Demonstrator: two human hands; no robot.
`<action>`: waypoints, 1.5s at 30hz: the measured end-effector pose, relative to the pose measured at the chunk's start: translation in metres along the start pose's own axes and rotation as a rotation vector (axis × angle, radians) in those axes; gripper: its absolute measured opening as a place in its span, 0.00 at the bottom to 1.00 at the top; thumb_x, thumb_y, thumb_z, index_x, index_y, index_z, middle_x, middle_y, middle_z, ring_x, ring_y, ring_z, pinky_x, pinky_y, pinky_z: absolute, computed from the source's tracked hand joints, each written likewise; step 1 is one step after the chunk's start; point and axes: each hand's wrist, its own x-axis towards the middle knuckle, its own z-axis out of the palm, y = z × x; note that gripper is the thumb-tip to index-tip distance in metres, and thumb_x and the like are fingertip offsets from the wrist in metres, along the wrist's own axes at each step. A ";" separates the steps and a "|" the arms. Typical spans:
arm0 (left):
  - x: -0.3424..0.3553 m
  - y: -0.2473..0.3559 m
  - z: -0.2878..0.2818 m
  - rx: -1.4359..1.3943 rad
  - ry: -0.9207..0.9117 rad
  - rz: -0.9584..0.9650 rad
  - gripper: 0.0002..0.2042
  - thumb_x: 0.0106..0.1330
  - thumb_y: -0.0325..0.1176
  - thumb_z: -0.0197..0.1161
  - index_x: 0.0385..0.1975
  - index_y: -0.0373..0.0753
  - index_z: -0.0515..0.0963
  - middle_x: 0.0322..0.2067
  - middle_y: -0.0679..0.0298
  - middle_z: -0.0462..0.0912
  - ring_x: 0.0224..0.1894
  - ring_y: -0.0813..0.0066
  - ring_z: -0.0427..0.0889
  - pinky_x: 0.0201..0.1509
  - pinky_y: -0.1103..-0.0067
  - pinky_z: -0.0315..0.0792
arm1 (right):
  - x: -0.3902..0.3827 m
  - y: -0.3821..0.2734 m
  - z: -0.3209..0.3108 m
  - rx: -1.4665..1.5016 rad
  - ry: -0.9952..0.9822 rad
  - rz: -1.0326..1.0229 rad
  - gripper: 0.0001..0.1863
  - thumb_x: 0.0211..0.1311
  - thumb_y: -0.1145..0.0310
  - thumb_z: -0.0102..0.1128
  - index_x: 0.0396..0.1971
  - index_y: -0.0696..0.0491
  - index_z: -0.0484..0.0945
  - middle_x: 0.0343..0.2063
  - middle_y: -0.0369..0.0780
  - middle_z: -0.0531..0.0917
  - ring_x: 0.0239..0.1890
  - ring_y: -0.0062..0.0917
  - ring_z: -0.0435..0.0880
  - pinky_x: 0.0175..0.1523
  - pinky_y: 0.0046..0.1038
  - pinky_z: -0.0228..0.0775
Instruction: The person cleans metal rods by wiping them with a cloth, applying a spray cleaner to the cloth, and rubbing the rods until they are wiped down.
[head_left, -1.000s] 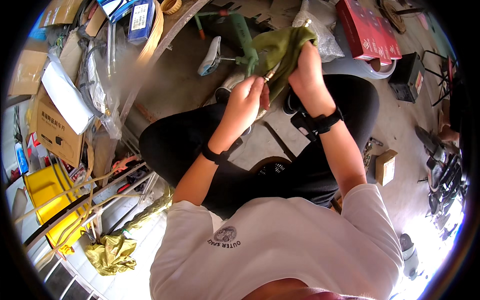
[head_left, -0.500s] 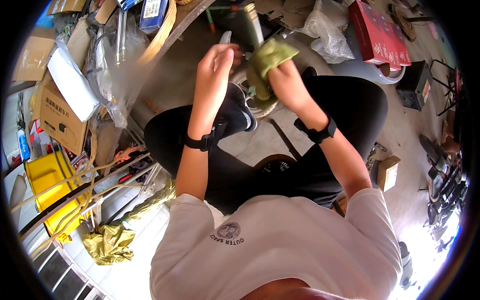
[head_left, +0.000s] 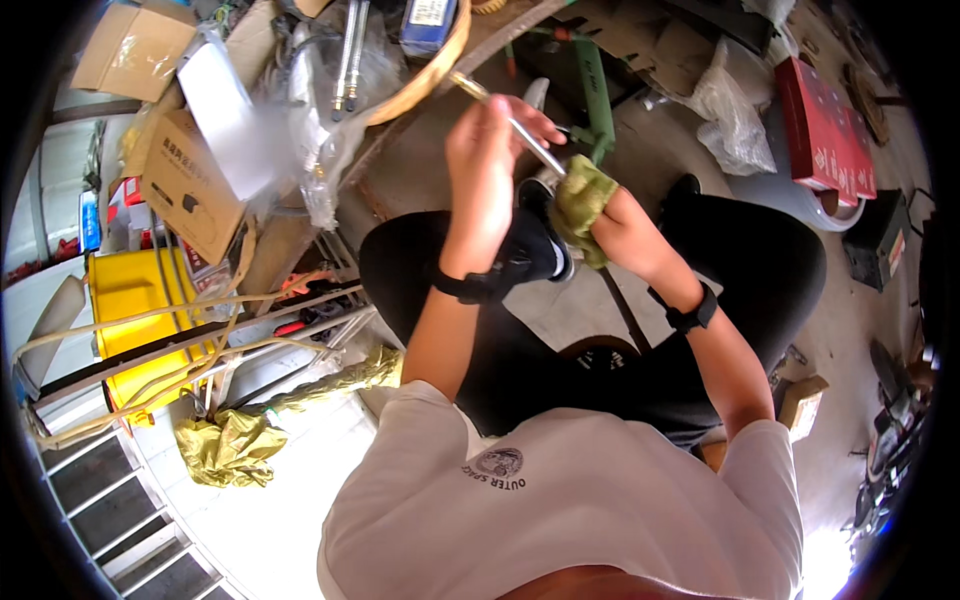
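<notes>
A slim silvery rod (head_left: 535, 145) with a brassy upper end slants from upper left down to a crumpled olive-green cloth (head_left: 582, 193). My left hand (head_left: 480, 165) is closed around the rod near its upper part, thumb raised along it. My right hand (head_left: 625, 228) grips the cloth where the rod's lower end disappears; the fingers are largely hidden by it. Behind both hands is a green bicycle frame (head_left: 592, 90), with a pale saddle partly hidden beside the rod. My dark shoe (head_left: 545, 250) is below my hands, between my bent legs.
Cardboard boxes (head_left: 190, 190), plastic bags and a woven basket rim (head_left: 440, 60) crowd the upper left. A yellow bin (head_left: 135, 300) stands behind metal bars at left. Red boxes (head_left: 820, 130), bubble wrap (head_left: 735, 130) and a black case (head_left: 870, 240) are at right.
My left hand, apart from the rod half a second ago, has closed on it. The rod now tilts further leftward, and the cloth sits lower. The whole view has shifted rightward.
</notes>
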 end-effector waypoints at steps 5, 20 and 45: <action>-0.005 -0.013 0.003 -0.035 -0.068 -0.142 0.16 0.70 0.43 0.53 0.32 0.33 0.73 0.27 0.56 0.79 0.32 0.65 0.81 0.41 0.72 0.75 | -0.005 -0.020 0.013 0.094 0.107 0.025 0.14 0.62 0.80 0.38 0.44 0.58 0.71 0.36 0.35 0.76 0.39 0.17 0.73 0.45 0.21 0.67; 0.005 -0.004 -0.013 -0.033 0.056 0.034 0.19 0.73 0.43 0.47 0.34 0.29 0.73 0.31 0.55 0.77 0.33 0.61 0.80 0.42 0.66 0.75 | 0.001 -0.018 0.003 0.249 0.076 0.087 0.11 0.62 0.80 0.39 0.39 0.58 0.72 0.25 0.32 0.73 0.25 0.15 0.71 0.29 0.19 0.65; 0.003 -0.008 -0.013 -0.213 0.184 -0.059 0.18 0.68 0.43 0.57 0.35 0.29 0.72 0.31 0.51 0.80 0.27 0.69 0.80 0.36 0.75 0.77 | 0.002 -0.019 -0.012 0.229 0.363 0.022 0.14 0.65 0.71 0.44 0.45 0.62 0.74 0.35 0.33 0.78 0.37 0.16 0.73 0.44 0.20 0.67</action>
